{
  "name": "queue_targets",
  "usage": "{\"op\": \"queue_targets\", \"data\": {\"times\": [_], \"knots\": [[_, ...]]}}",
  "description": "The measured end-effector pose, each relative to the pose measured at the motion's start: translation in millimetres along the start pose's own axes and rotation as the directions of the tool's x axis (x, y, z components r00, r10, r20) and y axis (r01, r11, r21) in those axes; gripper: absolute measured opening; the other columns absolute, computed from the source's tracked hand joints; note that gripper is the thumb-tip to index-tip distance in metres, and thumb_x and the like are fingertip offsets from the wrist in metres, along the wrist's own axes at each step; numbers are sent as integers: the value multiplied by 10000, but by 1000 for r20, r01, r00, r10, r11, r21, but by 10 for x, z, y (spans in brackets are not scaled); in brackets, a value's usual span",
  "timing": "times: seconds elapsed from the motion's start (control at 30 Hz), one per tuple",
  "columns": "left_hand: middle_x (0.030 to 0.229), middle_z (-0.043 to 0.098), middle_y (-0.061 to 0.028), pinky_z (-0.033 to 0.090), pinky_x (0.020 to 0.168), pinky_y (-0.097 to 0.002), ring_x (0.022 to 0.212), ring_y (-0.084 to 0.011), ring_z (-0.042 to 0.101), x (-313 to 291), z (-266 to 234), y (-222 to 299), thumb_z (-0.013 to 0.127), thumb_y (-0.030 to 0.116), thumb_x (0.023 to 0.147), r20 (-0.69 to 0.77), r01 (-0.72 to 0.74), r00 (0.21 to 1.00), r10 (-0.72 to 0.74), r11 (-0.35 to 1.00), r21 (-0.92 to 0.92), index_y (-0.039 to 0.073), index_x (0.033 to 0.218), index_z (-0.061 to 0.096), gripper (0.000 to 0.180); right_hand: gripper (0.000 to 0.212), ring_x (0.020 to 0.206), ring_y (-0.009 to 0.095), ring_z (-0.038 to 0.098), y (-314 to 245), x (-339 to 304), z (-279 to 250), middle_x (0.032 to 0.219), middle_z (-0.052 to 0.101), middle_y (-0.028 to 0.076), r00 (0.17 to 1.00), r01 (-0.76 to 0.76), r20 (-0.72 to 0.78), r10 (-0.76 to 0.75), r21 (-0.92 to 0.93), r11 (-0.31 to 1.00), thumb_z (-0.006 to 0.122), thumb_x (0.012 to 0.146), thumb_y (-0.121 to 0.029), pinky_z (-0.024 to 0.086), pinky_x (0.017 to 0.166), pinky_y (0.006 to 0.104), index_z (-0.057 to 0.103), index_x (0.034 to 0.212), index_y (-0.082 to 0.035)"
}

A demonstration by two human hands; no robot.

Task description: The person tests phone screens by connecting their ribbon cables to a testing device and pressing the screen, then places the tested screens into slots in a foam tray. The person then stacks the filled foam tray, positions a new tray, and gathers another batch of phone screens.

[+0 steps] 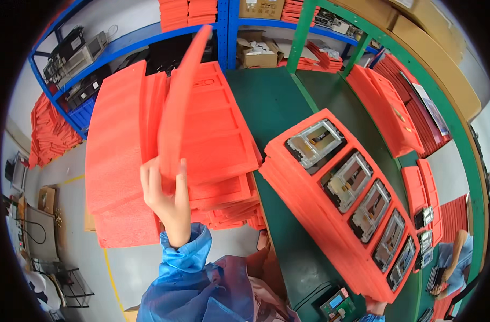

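My left hand (167, 198) grips the near end of a red foam tray (181, 102), tilted up on edge above piles of similar trays. Under and beside it lie a stack of recessed red foam trays (215, 129) and a plain-faced red foam stack (116, 155). To the right, a thick stack of red foam trays (309, 198) lies across the green bench. Its top tray holds a row of several metal-framed electronic modules (348, 181) in its slots. My right hand (376, 306) is at that stack's near end; its fingers are hidden by the foam.
A small green circuit board with a display (339, 305) and black cables lies on the green bench (277, 214) near me. Green posts (303, 35) and blue shelving (137, 45) stand behind. A co-worker in blue (459, 263) handles modules at the far right.
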State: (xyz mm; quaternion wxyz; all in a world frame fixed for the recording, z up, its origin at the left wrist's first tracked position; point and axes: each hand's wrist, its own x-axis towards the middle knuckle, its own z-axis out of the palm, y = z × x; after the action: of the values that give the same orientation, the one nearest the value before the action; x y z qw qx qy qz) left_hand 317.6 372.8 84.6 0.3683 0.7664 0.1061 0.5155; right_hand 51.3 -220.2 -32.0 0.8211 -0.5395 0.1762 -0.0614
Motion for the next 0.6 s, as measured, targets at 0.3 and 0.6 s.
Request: {"op": "queue_targets", "data": {"times": [0.3, 0.6], "knots": [[1338, 516, -227, 446, 1000, -422, 1236, -377, 518, -75, 334, 145, 704, 38, 826, 228, -336, 928, 295, 927, 166, 11, 1285, 536, 489, 599, 1224, 344, 534, 155, -13, 110, 1343, 573, 136, 997, -13, -72, 18, 75, 997, 456, 953, -503, 448, 987, 538, 525, 1338, -50], [920, 675, -195, 521, 752, -446, 881, -378, 647, 241, 1522, 273, 488, 31, 866, 655, -176, 726, 212, 977, -121, 23, 966, 662, 200, 549, 1129, 296, 586, 223, 19, 229, 1269, 617, 118, 971, 35, -238, -9, 107, 994, 481, 959, -476, 486, 903, 460, 544, 1302, -53]]}}
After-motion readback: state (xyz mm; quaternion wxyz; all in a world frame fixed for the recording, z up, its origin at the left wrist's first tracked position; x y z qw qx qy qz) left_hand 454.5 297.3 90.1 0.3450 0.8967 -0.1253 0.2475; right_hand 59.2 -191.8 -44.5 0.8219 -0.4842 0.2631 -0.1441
